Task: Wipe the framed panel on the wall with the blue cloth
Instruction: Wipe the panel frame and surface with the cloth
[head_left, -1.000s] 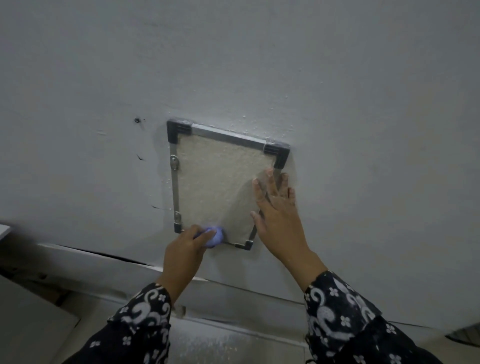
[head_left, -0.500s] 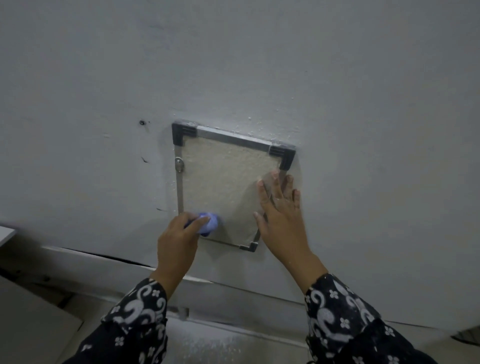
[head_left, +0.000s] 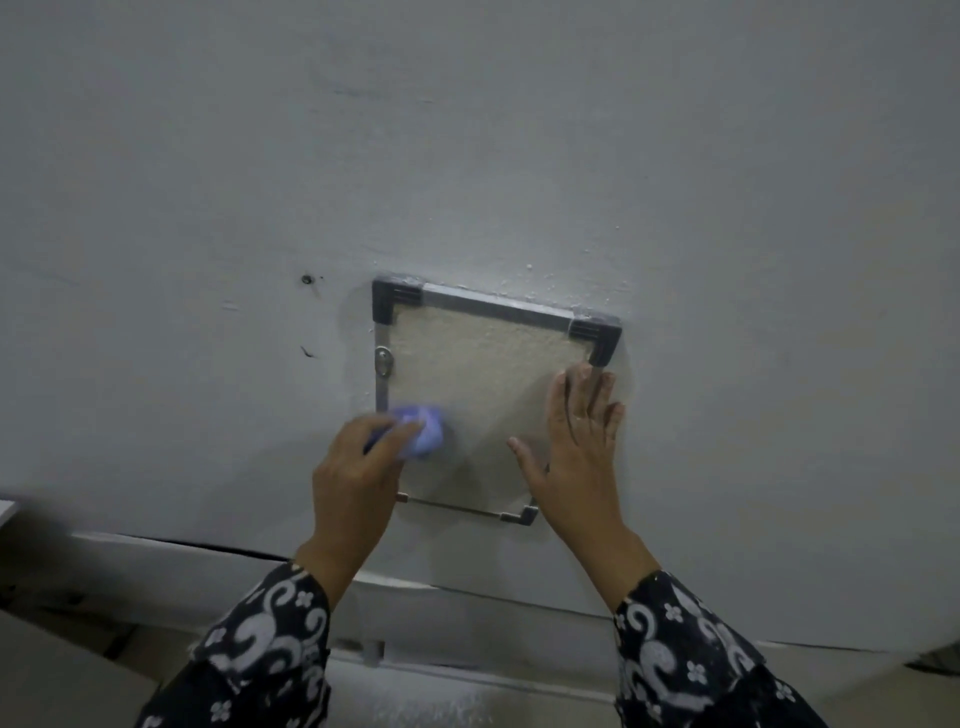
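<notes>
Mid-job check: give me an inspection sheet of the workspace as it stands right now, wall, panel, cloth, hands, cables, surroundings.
Surface: grey wall, a small dark hole and scuff marks left of the panel.
Job's things: framed panel, textured beige face, metal frame with dark corner caps; blue cloth, bunched, against the panel's lower left.
Clutter: nothing seen.
Grips: left hand holds the cloth; right hand rests flat, fingers straight, on the panel's right edge.
Cables: nothing seen.
Surroundings: pale ledge below the panel with a dark crack along it; patterned black-and-white sleeves.
</notes>
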